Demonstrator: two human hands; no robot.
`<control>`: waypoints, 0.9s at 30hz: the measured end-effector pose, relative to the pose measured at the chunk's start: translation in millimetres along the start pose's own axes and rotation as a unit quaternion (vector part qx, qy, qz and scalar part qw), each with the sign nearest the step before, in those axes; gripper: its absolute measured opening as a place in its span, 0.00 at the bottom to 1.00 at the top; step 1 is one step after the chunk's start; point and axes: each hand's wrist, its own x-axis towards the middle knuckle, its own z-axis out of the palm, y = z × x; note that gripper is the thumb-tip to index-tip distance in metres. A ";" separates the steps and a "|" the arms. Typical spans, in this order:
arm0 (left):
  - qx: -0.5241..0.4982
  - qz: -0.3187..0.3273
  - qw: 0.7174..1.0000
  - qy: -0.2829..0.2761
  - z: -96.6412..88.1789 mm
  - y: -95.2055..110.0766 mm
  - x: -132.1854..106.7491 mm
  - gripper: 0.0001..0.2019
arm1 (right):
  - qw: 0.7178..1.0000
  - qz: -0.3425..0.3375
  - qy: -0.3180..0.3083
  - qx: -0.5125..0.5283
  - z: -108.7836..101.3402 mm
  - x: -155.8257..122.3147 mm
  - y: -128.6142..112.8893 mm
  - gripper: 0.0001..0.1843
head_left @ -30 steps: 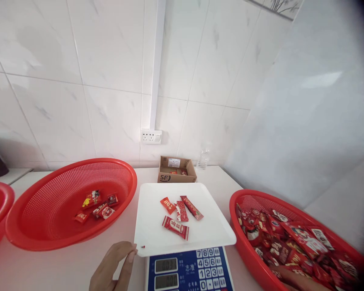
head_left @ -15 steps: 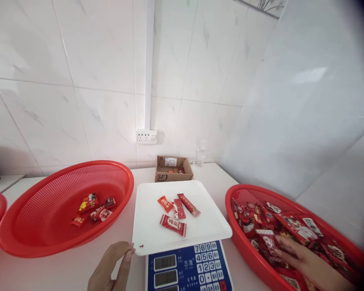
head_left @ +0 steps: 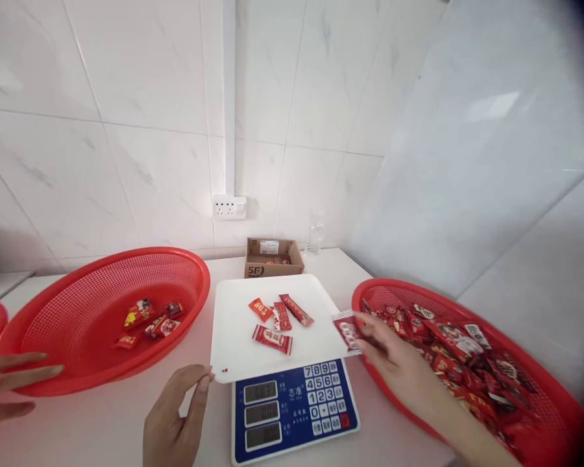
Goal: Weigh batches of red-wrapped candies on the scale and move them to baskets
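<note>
My right hand [head_left: 379,340] grips a dark red candy packet [head_left: 348,331] at the right edge of the white scale tray [head_left: 233,298]. Just outside the tray's near left corner, my left hand [head_left: 178,412] has thumb and forefinger pinched together; anything between the tips is too small to make out. Several red wrapped candies lie on the tray, among them a wide red packet [head_left: 272,339] and a long stick packet [head_left: 296,310]. Under the tray sits a blue digital scale [head_left: 296,405] with keys and lit displays. A red basket [head_left: 370,285] full of candy packets lies under my right forearm.
To the left stands another red basket [head_left: 102,266] with several candies in it. Another person's hand [head_left: 14,383] reaches over its near left rim. A cardboard box [head_left: 272,264] and a clear plastic bottle [head_left: 314,239] stand by the tiled wall, below a socket [head_left: 230,207].
My right hand has lifted the packet out of the right basket and moved left to the tray. Another person's hand has entered at left. My left hand stays by the tray corner.
</note>
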 end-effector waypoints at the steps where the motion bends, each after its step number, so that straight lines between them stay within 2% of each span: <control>1: 0.001 0.003 1.000 0.004 0.1 0.7 0.9 0.05 | 0.999 -0.011 -0.031 0.027 11.9 2.7 -7.7 0.24; 3: -0.005 0.012 1.000 0.018 0.6 2.3 2.9 0.05 | 0.996 -0.012 -0.073 0.057 33.5 8.9 -19.1 0.22; 5: -0.013 0.017 0.999 0.032 1.0 3.9 4.9 0.05 | 0.994 -0.022 -0.085 0.059 50.7 14.7 -25.6 0.20; 8: -0.021 0.019 0.999 0.037 0.9 6.6 6.8 0.05 | 0.996 -0.049 -0.069 0.029 67.3 20.7 -28.4 0.16; 11: -0.026 0.015 0.999 0.032 -0.1 9.7 7.1 0.05 | 0.997 -0.059 -0.046 -0.006 74.0 23.0 -27.5 0.13; 17: -0.041 0.001 0.999 0.024 2.0 10.5 4.2 0.06 | 0.996 -0.042 -0.043 -0.064 72.7 22.7 -23.2 0.14; 21: -0.063 -0.022 0.997 0.025 5.1 8.3 2.5 0.06 | 0.998 -0.052 -0.022 -0.037 69.4 23.1 -23.8 0.14; 24: -0.081 -0.035 0.996 0.028 5.7 8.8 2.1 0.06 | 0.997 -0.061 0.036 -0.002 59.2 19.2 -27.8 0.14; 27: -0.103 -0.055 0.993 0.031 5.9 12.2 1.6 0.06 | 0.991 -0.055 0.118 -0.024 37.7 9.4 -20.1 0.14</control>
